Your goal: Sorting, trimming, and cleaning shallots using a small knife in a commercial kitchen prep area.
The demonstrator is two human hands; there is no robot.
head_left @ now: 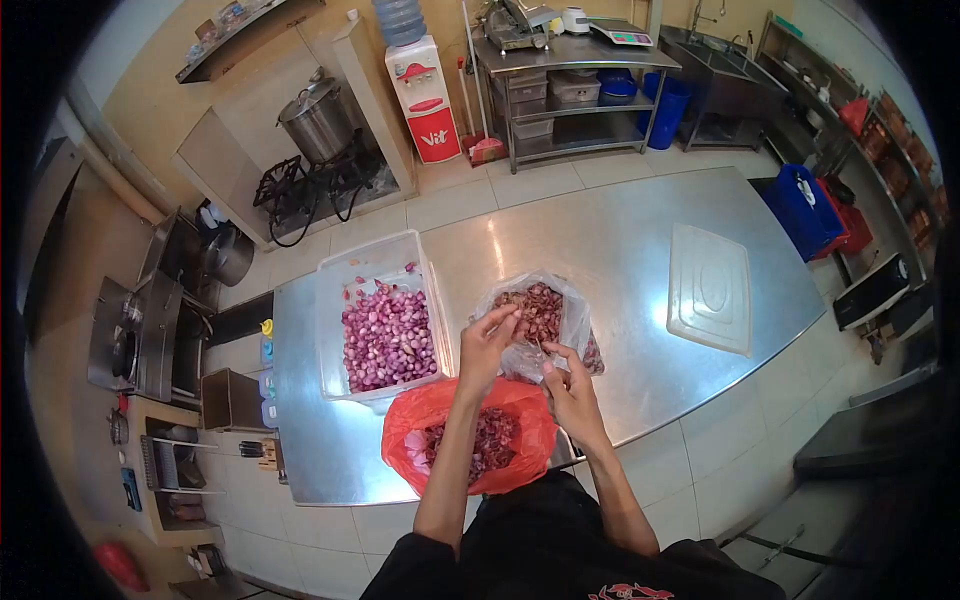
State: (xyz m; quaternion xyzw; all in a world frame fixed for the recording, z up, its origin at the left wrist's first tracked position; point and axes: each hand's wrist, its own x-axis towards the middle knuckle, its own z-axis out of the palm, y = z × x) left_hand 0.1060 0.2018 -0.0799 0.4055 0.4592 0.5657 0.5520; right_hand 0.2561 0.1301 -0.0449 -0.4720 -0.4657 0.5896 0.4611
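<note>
My left hand (485, 350) is raised over the near left side of a clear plastic bag (574, 310), thumb and fingertips pinched together. Whatever is in that pinch is too small to make out. Just to the right and nearer me, my right hand (574, 395) has its thumb and fingers closed toward each other, their contents also unclear. Brownish-red unpeeled shallots (542, 305) fill the open bag. Below my hands, an open red plastic bag (400, 440) holds dark reddish skins (490, 440). On the left, a clear plastic tub (428, 285) contains many peeled purple shallots (385, 335).
All these stand on a steel table (620, 260). A translucent lid (710, 290) lies at its right. Beyond are a stove with a large pot (318, 122), a water dispenser (422, 95) and a steel shelf table (570, 65). Blue crates (805, 210) sit off the right end.
</note>
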